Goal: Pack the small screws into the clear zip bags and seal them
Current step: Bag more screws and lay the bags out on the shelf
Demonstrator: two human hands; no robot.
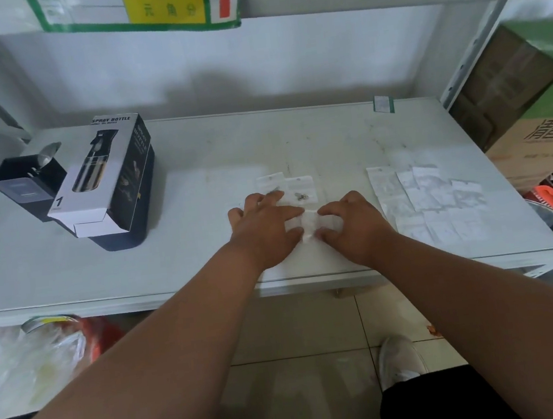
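Note:
A small clear zip bag [311, 225] lies on the white shelf [201, 224] between my hands. My left hand [265, 226] pinches its left edge with thumb and forefinger, the other fingers spread over the shelf. My right hand [352, 223] pinches the bag's right edge with curled fingers. Just behind my left hand lie two more zip bags [286, 184], and a few small screws [302, 196] show inside the right one. A spread of several empty zip bags [429, 202] lies to the right.
A spray bottle box [109, 180] lies on a dark box at the shelf's left, with a small black box [29, 184] holding a spoon behind it. Cardboard boxes [528, 132] stand beyond the right shelf post. Plastic bags [27, 361] lie on the floor at the left.

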